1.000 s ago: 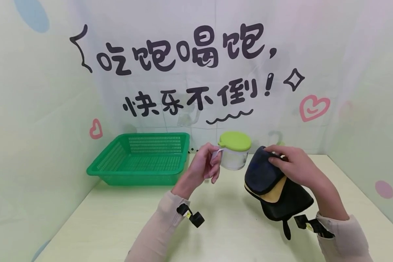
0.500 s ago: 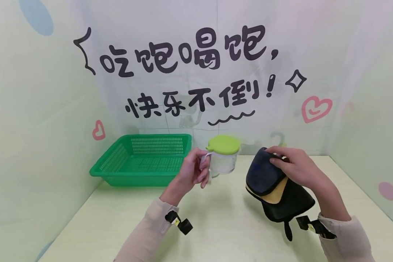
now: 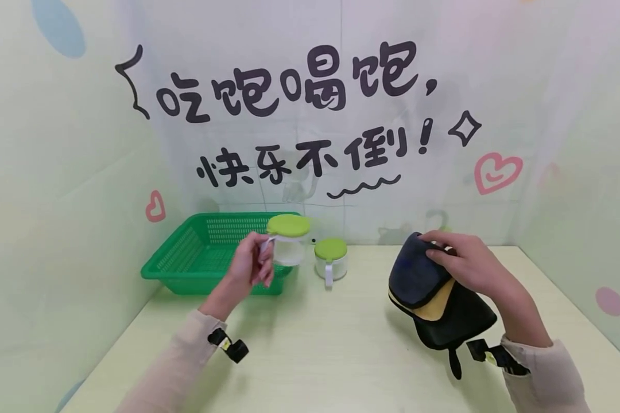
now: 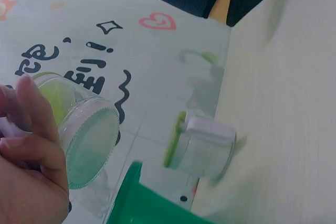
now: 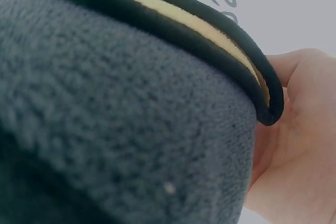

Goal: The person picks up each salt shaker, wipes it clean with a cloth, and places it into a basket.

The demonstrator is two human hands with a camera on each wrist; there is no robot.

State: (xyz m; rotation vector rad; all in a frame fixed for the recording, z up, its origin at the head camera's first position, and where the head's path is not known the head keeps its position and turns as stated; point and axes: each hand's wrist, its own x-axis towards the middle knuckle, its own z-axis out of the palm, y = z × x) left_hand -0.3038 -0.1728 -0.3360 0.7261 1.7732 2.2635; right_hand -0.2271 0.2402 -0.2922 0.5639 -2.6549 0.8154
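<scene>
My left hand grips the white handle of a clear glass seasoning jar with a green lid, held up in front of the green basket's right end. In the left wrist view the jar's round base shows beside the curled fingers. A second, similar lidded jar stands on the table to the right of the basket, its handle toward me. On the right side my right hand pinches the top of a soft folded fabric piece, navy and black with a tan strip. A black loop hangs from its lower end.
A green plastic basket with slotted walls stands at the back left of the pale table. Behind it hangs a white printed curtain with large black characters, and similar sheets enclose both sides.
My left hand has carried the jar leftward, from near the fabric to the basket's right end. The second jar, earlier mostly hidden, now shows fully. My right hand and the fabric stay put.
</scene>
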